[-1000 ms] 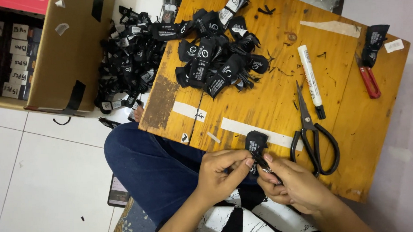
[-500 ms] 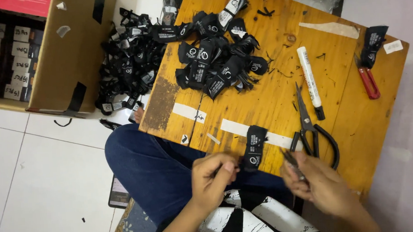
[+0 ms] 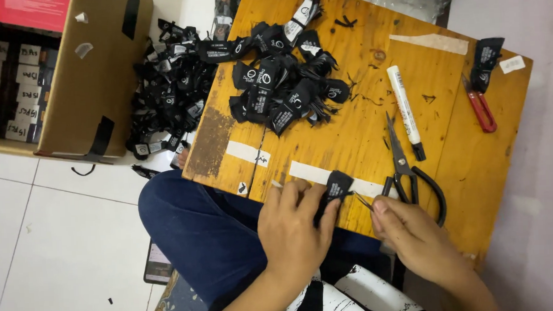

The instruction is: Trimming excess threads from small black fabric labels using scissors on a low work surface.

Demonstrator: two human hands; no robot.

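Left hand [image 3: 295, 226] pinches black fabric label [image 3: 337, 187] at lower centre, near table edge.
Right hand [image 3: 410, 233] closes on a thin metal tool [image 3: 364, 201], tip just beside the label. Label looks light, soft and floppy; best gripped at its folded end. Wooden table [image 3: 362, 133] edge runs right under both hands. Open room mid-table, between label pile [image 3: 285, 80] above and scissors [image 3: 407, 168] at right.

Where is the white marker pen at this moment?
In the head view, the white marker pen lies on the wooden table, right of centre, between the pile of black labels and the red snips, just above the black scissors.
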